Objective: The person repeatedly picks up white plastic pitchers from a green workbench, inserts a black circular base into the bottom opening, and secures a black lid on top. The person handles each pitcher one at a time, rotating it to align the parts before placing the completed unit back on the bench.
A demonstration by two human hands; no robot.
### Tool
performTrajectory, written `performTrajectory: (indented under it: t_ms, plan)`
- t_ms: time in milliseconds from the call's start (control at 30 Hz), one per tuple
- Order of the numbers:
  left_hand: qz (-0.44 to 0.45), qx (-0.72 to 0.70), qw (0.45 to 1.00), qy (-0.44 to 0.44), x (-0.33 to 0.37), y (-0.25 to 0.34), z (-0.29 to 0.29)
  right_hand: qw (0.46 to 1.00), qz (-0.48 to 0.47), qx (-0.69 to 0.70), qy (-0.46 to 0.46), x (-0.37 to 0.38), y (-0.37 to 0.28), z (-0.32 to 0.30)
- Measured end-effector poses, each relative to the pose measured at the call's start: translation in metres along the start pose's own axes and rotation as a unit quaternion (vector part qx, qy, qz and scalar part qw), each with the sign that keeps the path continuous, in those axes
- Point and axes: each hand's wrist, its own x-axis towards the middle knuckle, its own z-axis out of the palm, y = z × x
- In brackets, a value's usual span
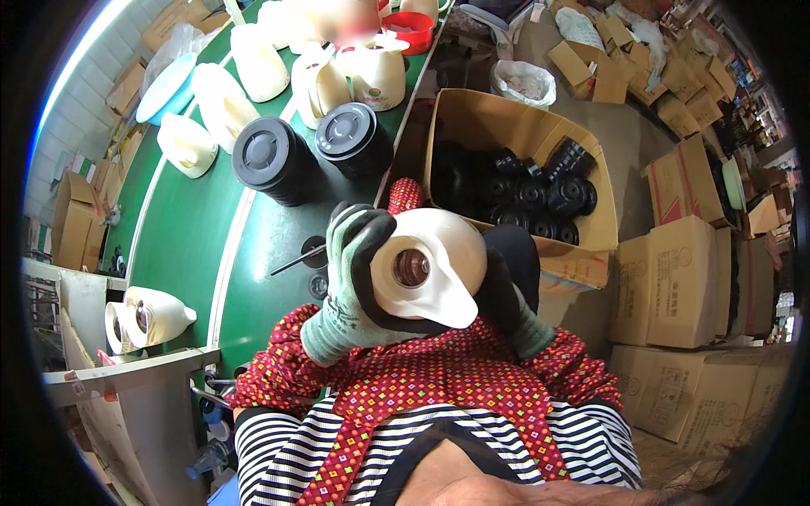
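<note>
A cream vacuum jug [451, 240] is held up before my chest, its round mouth and pointed spout facing up toward me. Inside the mouth a shiny, brownish liner shows. My left hand [348, 261], in a pale green glove with black coating, is closed around the jug's left side. My right hand [504, 295], gloved too, presses on the opposite side; its fingertips are hidden behind the jug. A thin dark rod [297, 261] sticks out beside the left hand; whether that hand holds it cannot be told. Small black round parts [318, 287] lie on the green table there.
Two stacks of black round bases [274, 156] stand on the green table [181, 253]. Behind them are several cream jugs [257, 63] and a red basin [409, 34]. A carton [603, 232] of black parts stands to the right, with closed cartons [675, 282] beyond.
</note>
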Motion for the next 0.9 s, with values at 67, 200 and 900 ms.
performTrajectory:
  t_ms: [67, 200, 900]
  plan:
    - [-0.05, -0.001, 0.998, 0.025, -0.006, 0.009, 0.008, 0.986, 0.023, 0.162, 0.022, 0.0, -0.002, 0.013]
    - [-0.095, 0.04, 0.989, -0.104, 0.0, 0.02, -0.012, 0.99, 0.019, 0.129, 0.046, -0.001, 0.016, -0.009]
    - [-0.076, 0.15, 0.945, -0.281, -0.017, 0.021, -0.038, 0.564, -0.245, -0.76, -0.21, 0.012, -0.105, 0.111]
